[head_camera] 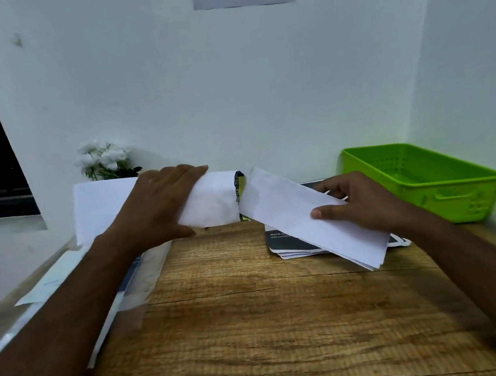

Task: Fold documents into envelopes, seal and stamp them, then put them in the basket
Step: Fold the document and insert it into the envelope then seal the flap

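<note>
Folded white paper document, seen from the head camera, looks light, limp and easy to crease, so it is best held near its leading end. The left hand wraps its middle above the wooden table. Its printed tip is just at the mouth of the long white envelope, which the right hand pinches.
</note>
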